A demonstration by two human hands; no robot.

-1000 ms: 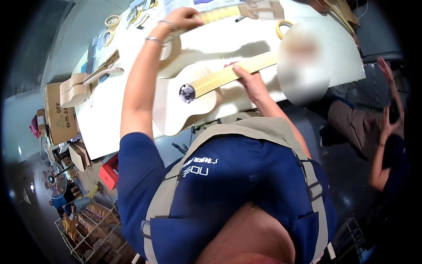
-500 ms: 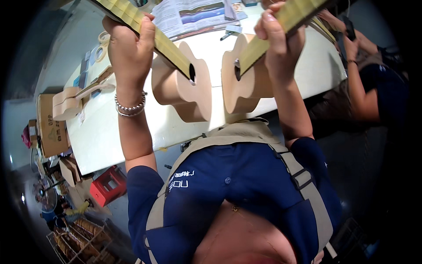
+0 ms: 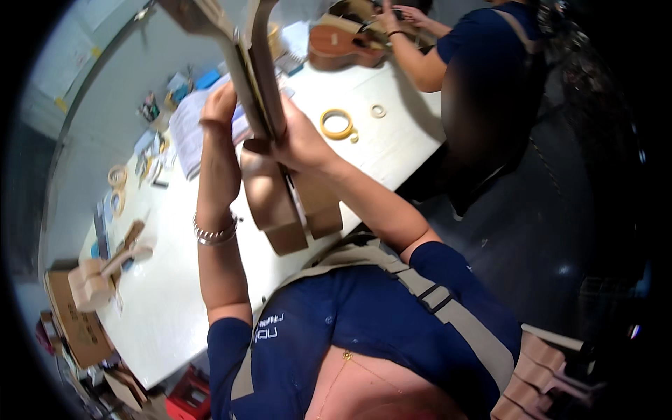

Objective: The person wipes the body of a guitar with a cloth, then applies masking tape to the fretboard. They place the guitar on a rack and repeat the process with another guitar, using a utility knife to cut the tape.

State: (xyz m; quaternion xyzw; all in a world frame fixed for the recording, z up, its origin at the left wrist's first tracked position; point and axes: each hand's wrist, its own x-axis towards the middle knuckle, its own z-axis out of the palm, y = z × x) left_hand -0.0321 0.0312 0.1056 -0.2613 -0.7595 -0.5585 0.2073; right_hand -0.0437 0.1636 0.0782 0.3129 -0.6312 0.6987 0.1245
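Observation:
Two small unfinished ukuleles stand side by side, fronts turned toward each other, a narrow gap between the left ukulele (image 3: 269,199) and the right ukulele (image 3: 318,203). Their brown necks run close together, with a thin yellowish strip showing between them. My right hand (image 3: 302,138) is closed around the necks just above the bodies; its fingertips are hidden. Left of the necks is my left hand (image 3: 220,115), raised and slightly blurred. Its fingers look loosely apart, and a gap shows between it and the wood.
Tape rolls (image 3: 337,124) lie on the white table (image 3: 175,280), with paper sheets (image 3: 189,129) farther back. A pale ukulele (image 3: 91,283) rests at the left edge by a cardboard box (image 3: 73,315). At the far right, a co-worker (image 3: 483,84) stands near a brown ukulele (image 3: 343,45).
The two ukuleles, held apart by their necks, one in each hand, are now together. My right hand has moved left onto both necks; my left hand has come away. The view has turned right.

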